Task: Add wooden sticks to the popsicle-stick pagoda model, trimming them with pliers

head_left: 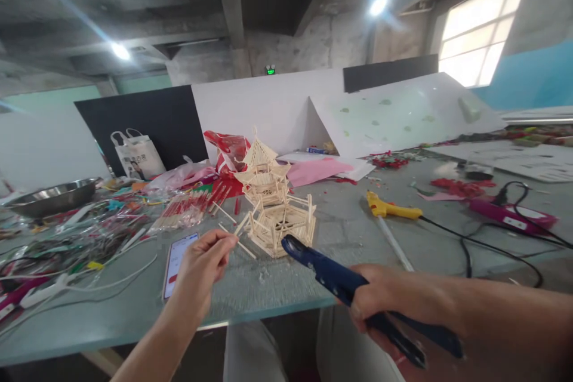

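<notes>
My left hand [203, 262] is pinched on a thin wooden stick [244, 248] that points right toward a small pagoda model [271, 203] built of wooden sticks on the table. My right hand [380, 304] grips the handles of dark blue pliers [326, 271], whose closed tip sits just in front of the model's base. The stick's far end lies close to the model's lower left edge.
A phone [176, 262] lies left of the model beside a pile of sticks, wires and scraps [89, 233]. A yellow glue gun [391, 209] with black cable, a metal bowl [51, 197], a tote bag [138, 155] and white boards [394, 113] surround the grey table [349, 233].
</notes>
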